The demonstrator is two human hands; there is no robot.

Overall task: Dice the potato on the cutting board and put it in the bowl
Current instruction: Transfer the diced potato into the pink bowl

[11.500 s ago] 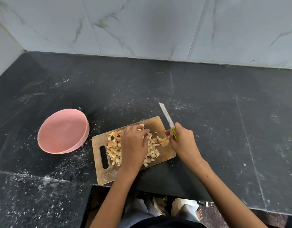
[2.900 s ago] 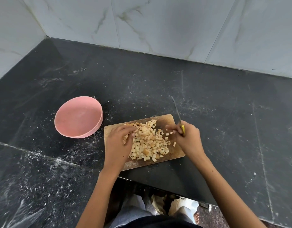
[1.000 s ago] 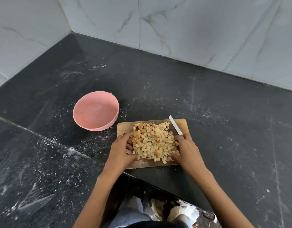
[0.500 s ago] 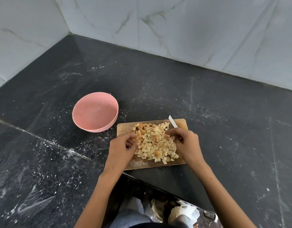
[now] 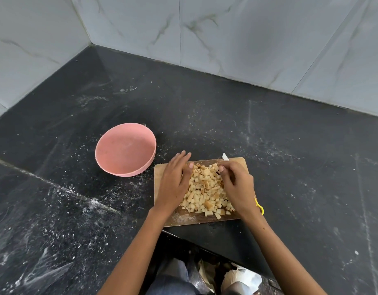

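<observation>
**Dicing done; gathering the pile for transfer**

The pink bowl (image 5: 125, 149) sits empty on the table (image 5: 290, 145), just left of the cutting board (image 5: 240, 161). Your left hand (image 5: 174, 182) lies flat, fingers straight, against the left edge of the diced potato (image 5: 205, 190) heaped mid-board. Your right hand (image 5: 237, 186) curls its fingers round the knife (image 5: 225, 156), cupping the pile's right side. Judgement: next, scoop or tip the dice leftward into the bowl without spilling. No readable writing or brand.
</observation>
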